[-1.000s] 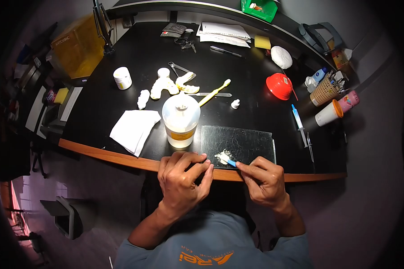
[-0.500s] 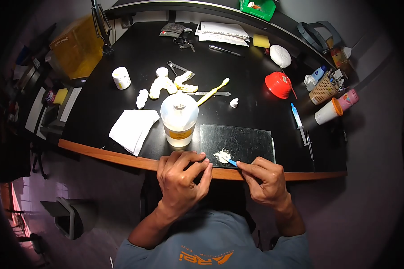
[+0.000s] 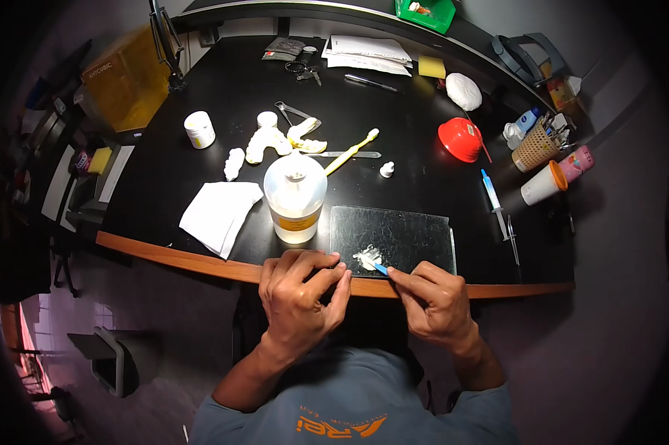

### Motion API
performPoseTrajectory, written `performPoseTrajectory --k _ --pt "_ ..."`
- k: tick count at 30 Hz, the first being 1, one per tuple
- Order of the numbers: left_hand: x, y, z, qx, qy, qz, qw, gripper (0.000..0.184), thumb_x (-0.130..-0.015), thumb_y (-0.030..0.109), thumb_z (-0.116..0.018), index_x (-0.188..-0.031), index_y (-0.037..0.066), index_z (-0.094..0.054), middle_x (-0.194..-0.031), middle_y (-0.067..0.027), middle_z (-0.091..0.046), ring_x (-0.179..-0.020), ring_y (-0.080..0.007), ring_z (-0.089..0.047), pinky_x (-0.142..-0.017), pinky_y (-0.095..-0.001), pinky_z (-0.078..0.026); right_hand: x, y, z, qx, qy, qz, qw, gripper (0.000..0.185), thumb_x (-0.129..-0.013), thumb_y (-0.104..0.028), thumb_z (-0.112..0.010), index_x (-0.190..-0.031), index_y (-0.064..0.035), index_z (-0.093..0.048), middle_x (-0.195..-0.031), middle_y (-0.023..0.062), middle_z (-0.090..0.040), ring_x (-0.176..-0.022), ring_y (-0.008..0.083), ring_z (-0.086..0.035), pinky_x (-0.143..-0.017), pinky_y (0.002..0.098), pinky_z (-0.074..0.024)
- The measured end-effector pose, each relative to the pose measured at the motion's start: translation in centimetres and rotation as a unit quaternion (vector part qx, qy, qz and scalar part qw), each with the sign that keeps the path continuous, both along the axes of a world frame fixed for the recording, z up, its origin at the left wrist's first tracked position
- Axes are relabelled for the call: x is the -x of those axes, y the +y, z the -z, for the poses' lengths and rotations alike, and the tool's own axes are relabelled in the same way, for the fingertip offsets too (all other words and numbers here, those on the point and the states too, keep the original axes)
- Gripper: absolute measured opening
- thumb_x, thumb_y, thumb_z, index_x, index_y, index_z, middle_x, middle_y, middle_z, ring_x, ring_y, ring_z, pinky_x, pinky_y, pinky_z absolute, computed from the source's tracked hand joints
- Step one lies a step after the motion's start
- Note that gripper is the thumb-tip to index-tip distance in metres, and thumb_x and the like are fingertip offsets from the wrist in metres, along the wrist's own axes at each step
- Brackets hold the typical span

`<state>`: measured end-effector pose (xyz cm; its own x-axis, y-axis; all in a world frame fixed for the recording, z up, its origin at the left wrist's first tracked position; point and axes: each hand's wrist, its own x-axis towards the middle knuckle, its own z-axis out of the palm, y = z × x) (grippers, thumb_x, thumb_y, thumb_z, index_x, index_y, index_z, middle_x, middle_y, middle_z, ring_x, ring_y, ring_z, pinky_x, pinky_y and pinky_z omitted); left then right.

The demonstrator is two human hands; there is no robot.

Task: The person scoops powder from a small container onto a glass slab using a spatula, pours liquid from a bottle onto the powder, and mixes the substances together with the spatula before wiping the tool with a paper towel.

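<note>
A dark glass slab (image 3: 401, 226) lies at the table's front edge, with a small heap of white paste or powder (image 3: 367, 258) near its front. My right hand (image 3: 434, 300) is closed around a small blue spatula (image 3: 380, 268), whose tip touches the white heap. At the slab's front left corner, my left hand (image 3: 301, 297) has its fingers bent and its thumb and fingertips pinched at the slab's edge. Just beyond that hand stands a translucent bottle (image 3: 297, 196) with an orange label.
Left of the bottle lies a folded white cloth (image 3: 219, 215). Behind are dental casts (image 3: 268, 143), a white jar (image 3: 199, 130), a yellow toothbrush (image 3: 353, 152) and a small dropper bottle (image 3: 387, 170). Rightward are a red bowl (image 3: 460, 141), a syringe (image 3: 492, 194) and a cup (image 3: 540, 187).
My right hand has shifted slightly left with the blue spatula, and the white heap is smeared a little differently. My left hand stays in place.
</note>
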<state>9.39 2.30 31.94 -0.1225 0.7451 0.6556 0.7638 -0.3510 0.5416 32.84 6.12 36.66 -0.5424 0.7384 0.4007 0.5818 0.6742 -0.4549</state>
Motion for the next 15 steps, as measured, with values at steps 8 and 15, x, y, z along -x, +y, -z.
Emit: performPoseTrajectory --k 8,15 --pt "0.0 0.0 0.0 -0.002 -0.001 0.001 1.000 0.012 -0.080 0.012 -0.093 -0.088 0.014 -0.085 -0.100 0.0025 -0.081 -0.094 -0.0197 -0.073 -0.084 -0.0373 -0.047 0.7 0.0 0.6 -0.042 0.028 0.006 0.999 0.031 -0.089 0.001 -0.081 -0.120 -0.0045 -0.086 -0.078 0.0054 -0.064 -0.056 0.0196 -0.065 -0.051 0.0355 -0.0521" --pt "0.0 0.0 -0.1 0.000 -0.004 0.001 1.000 0.012 -0.079 0.012 -0.093 -0.087 0.013 -0.084 -0.100 0.0024 -0.081 -0.093 -0.0199 -0.073 -0.084 -0.0373 -0.047 0.8 -0.8 0.0 -0.048 -0.022 0.026 0.998 0.031 -0.089 0.001 -0.082 -0.120 -0.0034 -0.085 -0.077 0.0058 -0.061 -0.053 0.0204 -0.063 -0.048 0.0362 -0.0502"
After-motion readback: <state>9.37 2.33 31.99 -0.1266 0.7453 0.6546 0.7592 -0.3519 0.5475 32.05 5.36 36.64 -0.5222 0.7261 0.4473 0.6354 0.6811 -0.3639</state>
